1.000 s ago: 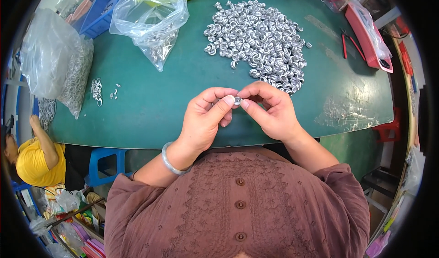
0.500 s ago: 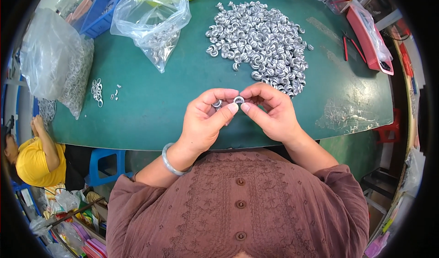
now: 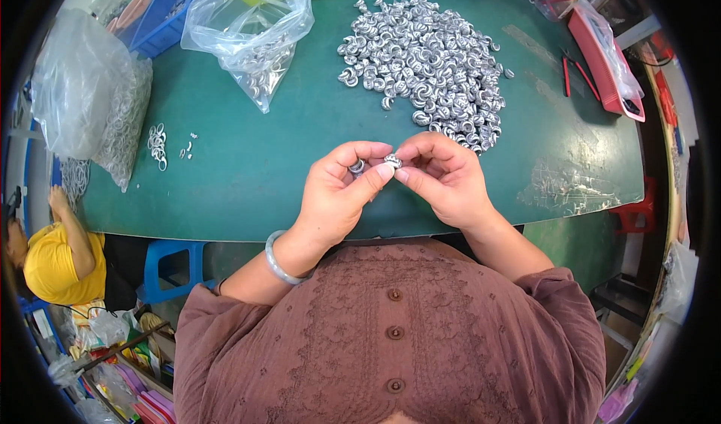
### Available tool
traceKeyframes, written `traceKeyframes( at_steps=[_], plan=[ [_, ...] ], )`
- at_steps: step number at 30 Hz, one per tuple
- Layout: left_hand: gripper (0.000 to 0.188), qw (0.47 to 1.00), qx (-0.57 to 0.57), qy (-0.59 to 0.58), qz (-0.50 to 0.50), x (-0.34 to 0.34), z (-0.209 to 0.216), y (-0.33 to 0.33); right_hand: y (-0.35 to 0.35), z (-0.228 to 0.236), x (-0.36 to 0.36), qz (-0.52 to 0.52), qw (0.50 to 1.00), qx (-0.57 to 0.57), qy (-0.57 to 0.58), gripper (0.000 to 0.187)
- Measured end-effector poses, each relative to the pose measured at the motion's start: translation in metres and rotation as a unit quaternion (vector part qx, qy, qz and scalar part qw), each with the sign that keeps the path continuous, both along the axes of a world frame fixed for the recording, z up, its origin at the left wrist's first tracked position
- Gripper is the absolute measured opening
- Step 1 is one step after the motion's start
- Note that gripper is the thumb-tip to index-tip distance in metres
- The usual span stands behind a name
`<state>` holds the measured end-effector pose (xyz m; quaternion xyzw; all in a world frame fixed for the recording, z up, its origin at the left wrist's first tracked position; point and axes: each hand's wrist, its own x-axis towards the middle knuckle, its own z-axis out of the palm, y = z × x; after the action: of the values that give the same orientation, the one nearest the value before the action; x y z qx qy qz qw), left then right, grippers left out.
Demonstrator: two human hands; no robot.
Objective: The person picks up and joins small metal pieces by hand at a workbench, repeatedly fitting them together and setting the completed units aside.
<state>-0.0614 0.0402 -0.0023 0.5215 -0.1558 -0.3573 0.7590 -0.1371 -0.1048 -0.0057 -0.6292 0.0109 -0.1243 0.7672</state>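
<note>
A small silvery metal ring (image 3: pixel 393 161) with dark grooves is pinched at the fingertips of both hands, over the near side of the table. My left hand (image 3: pixel 339 187) has it from the left between thumb and forefinger. From the right, the thumb and forefinger of my right hand (image 3: pixel 449 178) close on it. A second silvery ring piece (image 3: pixel 357 166) shows among my left fingers; whether it is worn or held I cannot tell. Beyond my hands spreads a pile of similar curved metal pieces (image 3: pixel 428 67).
On the green table (image 3: pixel 248 168) stand an opened plastic bag (image 3: pixel 251 41) of metal parts and a fuller bag (image 3: pixel 94 93) at left. Loose rings (image 3: pixel 157 146) lie beside it. Red-handled pliers (image 3: pixel 578 75) lie near a pink tray (image 3: pixel 604 63). A person in yellow (image 3: pixel 64 262) sits at far left.
The ring between my fingertips has turned: its round opening faced me before, and now its grooved outer side shows. My hands have stayed in nearly the same place.
</note>
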Motion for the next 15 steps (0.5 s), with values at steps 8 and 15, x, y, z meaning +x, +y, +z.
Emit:
traceKeyframes(
  at_steps=[8,15],
  plan=[
    [0.018,1.000,-0.001,-0.014,-0.004,-0.0014,-0.0055,0.0015,-0.0018,-0.0009,-0.0010,0.001,0.999,-0.031,-0.031,0.014],
    [0.022,0.997,-0.042,-0.061,0.016,-0.0044,-0.0050,0.0003,0.0028,0.0019,-0.0032,-0.013,0.999,0.032,-0.020,0.021]
  ],
)
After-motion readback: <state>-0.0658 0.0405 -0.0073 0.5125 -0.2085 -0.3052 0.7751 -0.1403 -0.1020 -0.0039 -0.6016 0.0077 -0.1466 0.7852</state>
